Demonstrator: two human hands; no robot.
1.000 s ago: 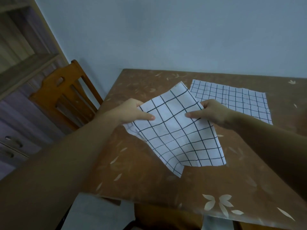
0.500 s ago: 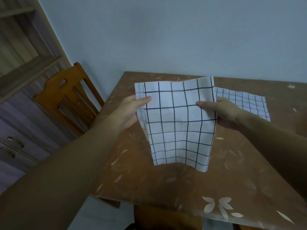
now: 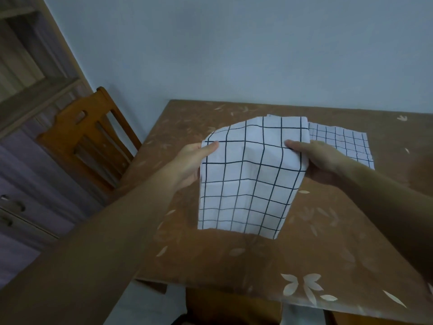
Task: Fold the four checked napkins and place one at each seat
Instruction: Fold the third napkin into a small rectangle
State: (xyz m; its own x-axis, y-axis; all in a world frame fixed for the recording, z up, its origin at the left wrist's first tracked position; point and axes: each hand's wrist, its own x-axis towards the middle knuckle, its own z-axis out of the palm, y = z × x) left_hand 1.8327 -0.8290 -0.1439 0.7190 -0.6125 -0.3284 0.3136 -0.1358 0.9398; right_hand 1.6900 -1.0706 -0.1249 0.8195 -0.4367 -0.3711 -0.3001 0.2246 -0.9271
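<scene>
Hands, left (image 3: 191,161) and right (image 3: 318,156), are pinching 1 checked napkin (image 3: 248,184) (its lower part hanging below both grips).

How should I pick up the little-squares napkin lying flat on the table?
Probably pinch the flat napkin at its right-hand corners, coming from the right. It lies spread on the table, so only edges offer a hold, and its left part is hidden behind the held napkin.

Forearms (image 3: 117,231), left grip (image 3: 189,163), right grip (image 3: 321,156) all bare
</scene>
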